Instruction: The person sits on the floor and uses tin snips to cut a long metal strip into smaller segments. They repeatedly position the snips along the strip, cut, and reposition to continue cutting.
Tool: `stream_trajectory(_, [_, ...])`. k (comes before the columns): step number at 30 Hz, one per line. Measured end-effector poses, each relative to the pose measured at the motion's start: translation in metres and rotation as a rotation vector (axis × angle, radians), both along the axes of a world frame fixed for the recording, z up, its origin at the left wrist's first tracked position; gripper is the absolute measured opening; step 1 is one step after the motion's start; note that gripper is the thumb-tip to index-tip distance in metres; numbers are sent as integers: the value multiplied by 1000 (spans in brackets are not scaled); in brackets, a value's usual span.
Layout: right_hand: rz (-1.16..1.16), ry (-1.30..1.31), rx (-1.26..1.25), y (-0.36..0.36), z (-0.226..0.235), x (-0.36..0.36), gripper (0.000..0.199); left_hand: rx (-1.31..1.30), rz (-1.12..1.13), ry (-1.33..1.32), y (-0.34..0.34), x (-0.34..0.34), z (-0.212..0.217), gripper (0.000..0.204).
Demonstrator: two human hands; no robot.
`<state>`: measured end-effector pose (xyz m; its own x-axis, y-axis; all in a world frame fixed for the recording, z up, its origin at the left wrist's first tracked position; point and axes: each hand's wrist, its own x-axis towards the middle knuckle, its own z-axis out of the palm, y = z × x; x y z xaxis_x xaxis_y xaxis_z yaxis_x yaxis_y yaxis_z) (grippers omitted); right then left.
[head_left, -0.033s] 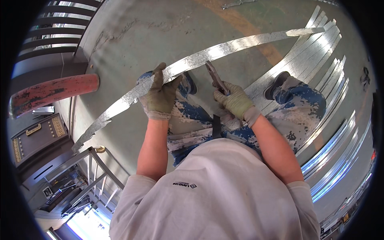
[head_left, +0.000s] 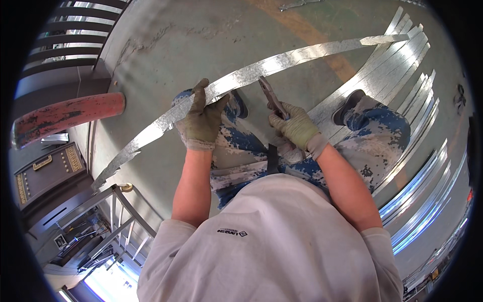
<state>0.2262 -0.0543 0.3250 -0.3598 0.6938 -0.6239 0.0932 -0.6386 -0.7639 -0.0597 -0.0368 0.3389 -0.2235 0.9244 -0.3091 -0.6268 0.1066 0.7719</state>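
Observation:
My left hand, in a worn olive work glove, grips a long, thin galvanized metal strip from its near side. The strip bows across the view, from a jagged end at the lower left to the upper right, where it overlaps a stack of strips. My right hand, in a lighter glove, is closed round a dark pair of snips, whose exact kind is hard to make out. Their tip points up at the strip's lower edge; I cannot tell whether it touches. The handles are mostly hidden in the glove.
Flat metal strips lie on the floor beneath and beyond my right foot, with more shiny strips to the right. At left are a red, scuffed cylinder, a dark slatted rack, a brown panelled door and a metal frame.

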Motion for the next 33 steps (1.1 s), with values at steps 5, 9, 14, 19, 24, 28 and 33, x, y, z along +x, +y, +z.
stream_trajectory(5, [-5,118,-56,4,-1,6,40,25,-7,-32,-1,-2,1,36])
stream_trajectory(9, [-27,219,-119,7,-4,12,37,56,-64,313,-1,0,0,35])
stream_trajectory(14, [-94,349,-190,4,-5,14,28,13,-3,-41,0,0,2,34])
stream_trajectory(19, [-69,530,-288,5,-6,20,41,-19,14,-136,1,-2,1,30])
stream_trajectory(24, [-117,831,-441,4,-1,22,40,17,1,-148,-2,-6,-3,29])
stream_trajectory(28, [-102,794,-433,2,-4,18,46,42,6,-128,1,-9,-8,39])
stream_trajectory(33, [-91,760,-408,2,-1,17,46,90,-134,-210,-7,9,17,54])
